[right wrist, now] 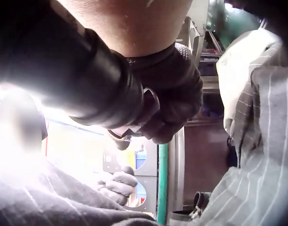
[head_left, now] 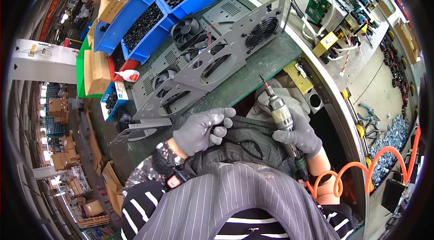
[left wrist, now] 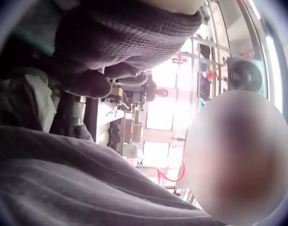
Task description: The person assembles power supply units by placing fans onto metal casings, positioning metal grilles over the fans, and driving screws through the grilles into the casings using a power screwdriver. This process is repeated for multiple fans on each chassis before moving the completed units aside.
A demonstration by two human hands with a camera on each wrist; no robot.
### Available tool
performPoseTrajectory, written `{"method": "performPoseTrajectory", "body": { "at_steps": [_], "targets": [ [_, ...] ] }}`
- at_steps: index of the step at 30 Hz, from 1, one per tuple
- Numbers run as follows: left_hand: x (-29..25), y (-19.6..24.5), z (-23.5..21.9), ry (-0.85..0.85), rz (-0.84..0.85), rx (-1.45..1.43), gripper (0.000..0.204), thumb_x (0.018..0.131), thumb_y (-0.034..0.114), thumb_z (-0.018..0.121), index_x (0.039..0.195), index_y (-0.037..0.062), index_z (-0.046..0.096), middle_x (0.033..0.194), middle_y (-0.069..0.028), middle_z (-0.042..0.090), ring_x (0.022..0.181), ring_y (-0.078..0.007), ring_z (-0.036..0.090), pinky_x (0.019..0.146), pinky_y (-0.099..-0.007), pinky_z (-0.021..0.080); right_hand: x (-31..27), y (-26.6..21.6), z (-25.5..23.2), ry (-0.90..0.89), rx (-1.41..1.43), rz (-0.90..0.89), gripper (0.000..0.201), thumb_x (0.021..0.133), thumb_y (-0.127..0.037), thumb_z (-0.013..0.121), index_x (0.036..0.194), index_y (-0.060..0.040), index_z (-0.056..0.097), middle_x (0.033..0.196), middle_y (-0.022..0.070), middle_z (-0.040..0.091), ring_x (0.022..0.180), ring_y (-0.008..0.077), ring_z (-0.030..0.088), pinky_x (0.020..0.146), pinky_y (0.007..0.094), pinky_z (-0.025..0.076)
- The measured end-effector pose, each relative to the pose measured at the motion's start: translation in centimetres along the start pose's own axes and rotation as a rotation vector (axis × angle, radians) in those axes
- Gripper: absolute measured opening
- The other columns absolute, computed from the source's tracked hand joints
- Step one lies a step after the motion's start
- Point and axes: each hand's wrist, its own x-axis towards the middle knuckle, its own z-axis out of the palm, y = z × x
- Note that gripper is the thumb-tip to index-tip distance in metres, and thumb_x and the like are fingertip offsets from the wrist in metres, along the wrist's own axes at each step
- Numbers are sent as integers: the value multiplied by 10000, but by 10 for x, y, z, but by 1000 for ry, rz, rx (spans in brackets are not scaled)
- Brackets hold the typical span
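Observation:
My right hand (head_left: 304,135), in a grey glove, grips a pneumatic screwdriver (head_left: 281,112) with tape round its barrel. Its bit points up and away, toward the bench edge. In the right wrist view that gloved hand (right wrist: 169,89) is curled round the dark tool. My left hand (head_left: 201,132), also gloved, is held over the lap with its fingers curled in; the inside of the fist is hidden. Just beyond it, grey metal panels (head_left: 210,70) with large round cutouts stand on edge on the green bench (head_left: 271,61). A black fan (head_left: 185,29) lies behind them.
Blue bins (head_left: 151,27) of small black parts stand at the back left, by cardboard boxes (head_left: 97,70) and a white-and-red bottle (head_left: 129,75). An orange coiled hose (head_left: 348,167) runs right. Pliers (head_left: 368,112), a pile of screws (head_left: 393,142) and circuit boards (head_left: 318,5) lie on the right-hand table.

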Motion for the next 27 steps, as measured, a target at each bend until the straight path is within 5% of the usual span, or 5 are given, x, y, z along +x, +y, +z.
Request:
{"method": "performPoseTrajectory", "body": {
  "at_steps": [8, 13, 19, 25, 27],
  "targets": [
    [8, -10, -8, 4, 213, -173, 350, 939, 151, 450, 1259, 10, 468, 874, -18, 584, 611, -54, 456, 470, -165, 391, -13, -12, 18, 63, 28, 46, 744, 635, -272, 781, 1251, 12, 474, 1026, 58, 561, 914, 146, 517, 830, 283, 421],
    [14, -13, -35, -441, 240, -263, 359, 929, 150, 451, 1257, 4, 460, 860, -28, 583, 573, -36, 432, 410, -154, 331, -34, -34, 34, -54, 8, 142, 847, 568, -292, 813, 1267, 20, 451, 979, 24, 555, 836, 108, 501, 761, 244, 418],
    [3, -9, -18, 10, 365, -287, 333, 936, 169, 443, 1227, 15, 486, 872, -45, 597, 567, -45, 477, 418, -159, 364, -36, -46, 56, -151, 17, 185, 833, 566, -279, 826, 1244, 28, 453, 932, 10, 547, 787, 82, 497, 707, 223, 423],
    [3, -16, -61, -195, 348, -156, 318, 954, 207, 438, 1198, 15, 507, 886, -46, 606, 619, -43, 501, 474, -168, 404, -28, -53, 73, -183, 3, 229, 776, 585, -215, 803, 1229, 32, 449, 891, 19, 550, 711, 84, 514, 635, 216, 445],
    [3, -18, -70, -457, 353, -177, 315, 946, 204, 460, 1191, 13, 510, 862, -30, 598, 635, -40, 499, 496, -171, 407, -26, -55, 79, -132, 2, 236, 756, 588, -178, 787, 1230, 31, 448, 872, 20, 553, 712, 90, 525, 644, 221, 453]
  ]
}}
